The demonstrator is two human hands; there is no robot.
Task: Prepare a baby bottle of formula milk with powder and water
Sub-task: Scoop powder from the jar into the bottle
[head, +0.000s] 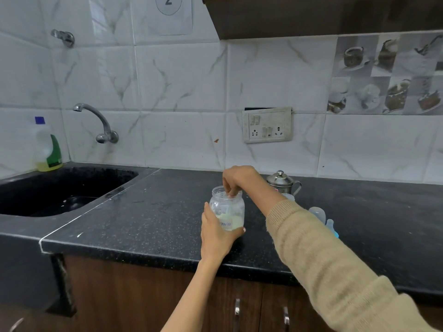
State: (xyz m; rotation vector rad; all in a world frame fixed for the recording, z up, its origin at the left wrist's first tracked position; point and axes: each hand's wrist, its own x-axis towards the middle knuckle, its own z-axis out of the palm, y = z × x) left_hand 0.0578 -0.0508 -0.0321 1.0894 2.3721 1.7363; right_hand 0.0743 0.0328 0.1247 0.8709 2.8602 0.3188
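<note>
Reaching in from the lower right, a beige knitted sleeve [335,271] crosses a black speckled countertop [155,219] that runs the width of a kitchen, with a dark sink [60,190] sunk into its left end below a curved wall tap [96,121]. Near the counter's front edge, a clear plastic jar [227,208] stands upright, its long axis vertical and its open mouth facing up; pale powder lies in the bottom, and a label on its side is partly covered. A person's left hand [215,236] wraps the jar's lower half from the near side, thumb up the left wall and fingers curled round the base, closed firmly on it. From above, the right hand [236,179] bends down at the wrist, its fingertips bunched together and dipped into the jar's mouth; whether they pinch anything inside cannot be told. Behind the right forearm stands a small steel kettle [282,182], lid on, handle to the right. Just beside the sleeve, on the counter to the right, lie translucent bluish baby-bottle parts [321,215], mostly hidden by the arm. At far left, a dish-soap bottle [48,147] with a blue cap stands in the corner by the sink.
</note>
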